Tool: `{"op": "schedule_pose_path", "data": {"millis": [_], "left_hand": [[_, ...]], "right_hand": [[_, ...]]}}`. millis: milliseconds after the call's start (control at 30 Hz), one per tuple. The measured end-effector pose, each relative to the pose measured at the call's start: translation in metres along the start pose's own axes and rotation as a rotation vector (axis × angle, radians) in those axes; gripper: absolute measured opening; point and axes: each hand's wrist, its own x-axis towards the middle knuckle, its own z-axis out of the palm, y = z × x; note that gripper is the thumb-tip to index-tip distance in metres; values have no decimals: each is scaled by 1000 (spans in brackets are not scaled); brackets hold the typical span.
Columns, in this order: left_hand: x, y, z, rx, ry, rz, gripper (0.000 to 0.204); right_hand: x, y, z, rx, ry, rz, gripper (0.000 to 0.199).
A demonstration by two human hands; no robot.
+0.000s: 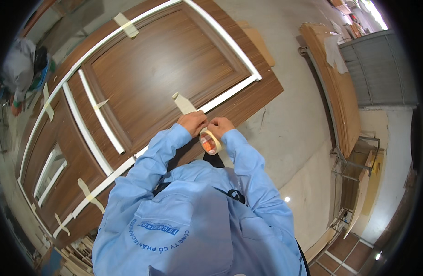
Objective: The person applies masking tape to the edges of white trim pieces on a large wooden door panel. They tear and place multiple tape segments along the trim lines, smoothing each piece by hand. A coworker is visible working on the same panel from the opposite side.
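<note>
Both close in: left hand (193,123) curled at tape strip (183,103) on brown panel (163,69), grip unclear; right hand (222,126) holding tape roll (210,142).

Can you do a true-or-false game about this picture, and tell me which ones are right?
1. The roll of tape is at the right hand. True.
2. The left hand is far away from the right hand. False: the two hands are close together.
3. White strips lie on the brown panel. True.
4. The person's sleeves are red. False: the sleeves are light blue.
5. A piece of tape crosses a white strip near the panel's lower left. True.
6. Nobody else is in the picture. False: another person is at the upper left.
</note>
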Motion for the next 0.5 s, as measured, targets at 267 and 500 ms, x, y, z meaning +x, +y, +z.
{"op": "schedule_pose_path", "data": {"millis": [267,500], "left_hand": [[1,5,-5,16,-5,33,12],[0,0,-3,-12,-42,22,12]], "right_hand": [[40,23,20,173,-172,98,12],[29,47,76,742,116,184,19]]}}
